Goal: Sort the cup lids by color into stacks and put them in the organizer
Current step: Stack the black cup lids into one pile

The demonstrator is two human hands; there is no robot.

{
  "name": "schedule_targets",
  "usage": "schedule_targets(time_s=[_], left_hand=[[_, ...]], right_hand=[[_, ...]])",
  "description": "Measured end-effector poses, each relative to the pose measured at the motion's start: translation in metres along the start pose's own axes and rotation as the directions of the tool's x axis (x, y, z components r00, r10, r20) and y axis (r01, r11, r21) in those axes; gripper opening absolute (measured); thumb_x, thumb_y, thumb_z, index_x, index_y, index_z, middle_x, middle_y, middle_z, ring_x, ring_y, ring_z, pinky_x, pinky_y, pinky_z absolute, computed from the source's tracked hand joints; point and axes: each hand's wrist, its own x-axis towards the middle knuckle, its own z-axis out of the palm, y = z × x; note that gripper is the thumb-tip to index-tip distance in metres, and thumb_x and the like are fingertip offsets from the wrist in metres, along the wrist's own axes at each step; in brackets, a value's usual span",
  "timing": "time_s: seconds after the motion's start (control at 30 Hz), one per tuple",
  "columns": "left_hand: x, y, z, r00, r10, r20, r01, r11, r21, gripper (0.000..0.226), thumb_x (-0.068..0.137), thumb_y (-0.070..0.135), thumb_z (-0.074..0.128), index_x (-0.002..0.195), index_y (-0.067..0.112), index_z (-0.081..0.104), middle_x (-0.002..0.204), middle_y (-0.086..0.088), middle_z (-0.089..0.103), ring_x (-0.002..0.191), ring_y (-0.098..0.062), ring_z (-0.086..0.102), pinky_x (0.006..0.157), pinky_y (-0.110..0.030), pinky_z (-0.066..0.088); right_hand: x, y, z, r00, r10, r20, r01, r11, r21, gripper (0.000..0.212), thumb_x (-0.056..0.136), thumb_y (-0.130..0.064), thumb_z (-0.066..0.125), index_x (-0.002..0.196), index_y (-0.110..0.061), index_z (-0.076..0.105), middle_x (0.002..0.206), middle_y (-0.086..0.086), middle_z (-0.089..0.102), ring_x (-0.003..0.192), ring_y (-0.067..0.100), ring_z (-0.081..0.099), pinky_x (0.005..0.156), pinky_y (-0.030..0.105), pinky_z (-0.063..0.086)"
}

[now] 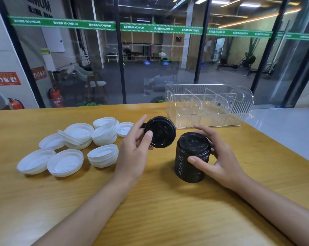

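My left hand [135, 144] pinches a single black cup lid [161, 132], held tilted just above the table with its top facing me. To its right a tall stack of black lids [190, 161] stands upright on the wooden table [159, 210]. My right hand [219, 157] wraps around that stack from the right, thumb in front and fingers behind its top. White lids [72, 148] lie in several loose, low piles to the left. The clear plastic organizer [208, 103] with its dividers stands at the far edge, with no lids in it.
Behind the table runs a glass wall with black frames [120, 59]. The table's right edge [283, 141] borders a pale floor or counter. The front of the table holds only my forearms.
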Motion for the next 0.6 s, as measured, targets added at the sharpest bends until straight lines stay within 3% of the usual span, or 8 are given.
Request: schedule_targets(time_s=[0.1, 0.23, 0.47, 0.6], left_hand=[[0.0, 0.006, 0.002, 0.999, 0.013, 0.039, -0.01, 0.998, -0.068, 0.025, 0.109, 0.012, 0.053, 0.131, 0.024, 0.056, 0.099, 0.005, 0.078, 0.082, -0.012, 0.065, 0.07, -0.028, 0.054], [-0.001, 0.006, 0.009, 0.996, 0.029, 0.08, -0.023, 0.997, -0.072, 0.014, 0.107, 0.012, 0.058, 0.118, 0.018, 0.064, 0.104, 0.0, 0.078, 0.08, -0.014, 0.068, 0.067, -0.028, 0.055], [0.001, 0.004, 0.023, 0.99, 0.06, 0.131, -0.061, 0.998, 0.004, 0.023, 0.106, 0.018, 0.062, 0.124, 0.024, 0.075, 0.12, -0.002, 0.075, 0.101, -0.021, 0.077, 0.09, -0.049, 0.063], [0.0, 0.003, 0.023, 0.989, 0.059, 0.135, -0.067, 0.996, 0.054, 0.026, 0.104, 0.018, 0.066, 0.124, 0.03, 0.078, 0.116, 0.0, 0.073, 0.1, -0.017, 0.075, 0.093, -0.044, 0.062]], right_hand=[[0.0, -0.002, 0.002, 1.0, -0.016, 0.027, 0.015, 1.0, 0.021, 0.083, 0.083, -0.044, 0.079, 0.155, -0.035, 0.038, 0.138, -0.014, 0.064, 0.125, 0.012, 0.067, 0.1, 0.029, 0.056], [0.0, -0.006, 0.005, 0.997, -0.04, 0.068, 0.037, 0.998, 0.047, 0.088, 0.085, -0.034, 0.081, 0.159, -0.035, 0.033, 0.137, -0.018, 0.064, 0.121, 0.012, 0.069, 0.1, 0.023, 0.053], [0.0, -0.006, 0.008, 0.993, -0.081, 0.09, 0.074, 0.994, 0.077, 0.088, 0.089, -0.036, 0.077, 0.161, -0.042, 0.027, 0.145, -0.013, 0.061, 0.126, 0.015, 0.068, 0.104, 0.031, 0.054], [-0.001, -0.005, 0.008, 0.995, -0.052, 0.082, 0.047, 0.996, 0.069, 0.093, 0.087, -0.039, 0.078, 0.162, -0.046, 0.023, 0.142, -0.009, 0.062, 0.122, 0.015, 0.07, 0.104, 0.031, 0.055]])
